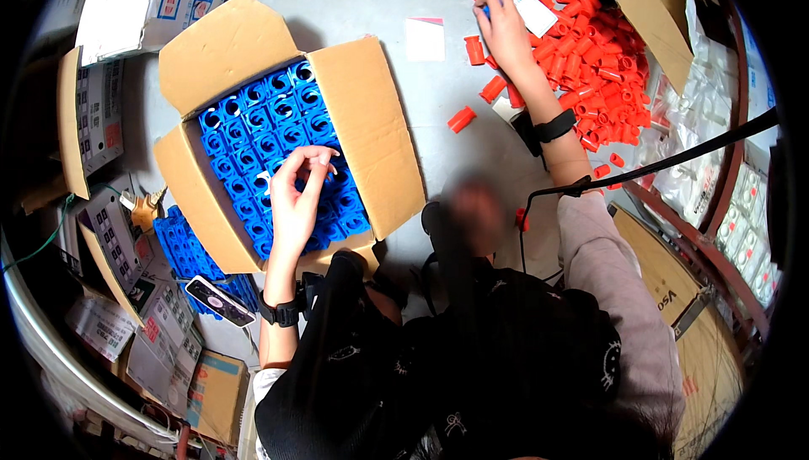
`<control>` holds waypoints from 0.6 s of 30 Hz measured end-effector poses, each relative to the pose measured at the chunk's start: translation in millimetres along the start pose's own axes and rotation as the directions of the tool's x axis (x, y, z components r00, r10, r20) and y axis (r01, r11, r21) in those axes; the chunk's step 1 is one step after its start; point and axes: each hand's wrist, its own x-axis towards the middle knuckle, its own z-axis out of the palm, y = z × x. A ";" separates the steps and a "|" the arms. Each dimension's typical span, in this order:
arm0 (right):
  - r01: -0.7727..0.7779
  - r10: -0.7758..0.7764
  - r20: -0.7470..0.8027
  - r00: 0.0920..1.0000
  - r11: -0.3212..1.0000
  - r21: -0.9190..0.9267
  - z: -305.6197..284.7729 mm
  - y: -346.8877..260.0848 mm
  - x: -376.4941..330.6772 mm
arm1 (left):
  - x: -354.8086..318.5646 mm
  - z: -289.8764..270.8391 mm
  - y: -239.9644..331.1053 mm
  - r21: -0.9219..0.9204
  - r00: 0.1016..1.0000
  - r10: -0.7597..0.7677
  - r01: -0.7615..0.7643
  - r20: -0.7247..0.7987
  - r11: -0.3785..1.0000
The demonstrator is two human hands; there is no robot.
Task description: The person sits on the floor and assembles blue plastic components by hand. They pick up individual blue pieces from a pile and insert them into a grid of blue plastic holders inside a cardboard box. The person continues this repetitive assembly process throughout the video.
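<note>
My left hand (297, 199) is over an open cardboard box (379, 140) packed with rows of blue plastic ring-topped fittings (263, 141). Its thumb and fingers are closed in a pinch, and I cannot make out what is between them. Farther off to the right, my right hand (506, 34) reaches to the edge of a spread of red plastic tubular fittings (590, 64). A bit of a small blue piece (486, 11) shows at its curled fingertips; the rest is hidden by the hand. Just right of those fingers lies a white card (536, 12).
A pale paper (425, 40) lies on the grey floor. More blue fittings (190, 245) sit left of the box, beside a phone-like device (220, 301). Cartons (160, 5) stand at the left, and a black cable (666, 163) crosses the right side. Clear plastic bags (695, 131) hang farther right.
</note>
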 end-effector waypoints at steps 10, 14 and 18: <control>-0.119 -0.124 0.221 0.967 0.546 0.829 -39.9 -181.0 -15.2 | 2.6 -9.2 36.4 -0.520 0.966 0.075 0.066 0.246 0.852; 0.116 -0.358 0.142 0.923 0.611 0.783 -27.5 -232.1 -41.7 | -0.6 -20.5 31.4 -0.540 0.955 -0.006 0.173 0.297 0.824; 0.049 -0.342 0.189 0.921 0.581 0.812 -26.4 -251.4 -57.1 | -16.4 -31.1 23.3 -0.601 0.953 -0.107 0.264 0.284 0.755</control>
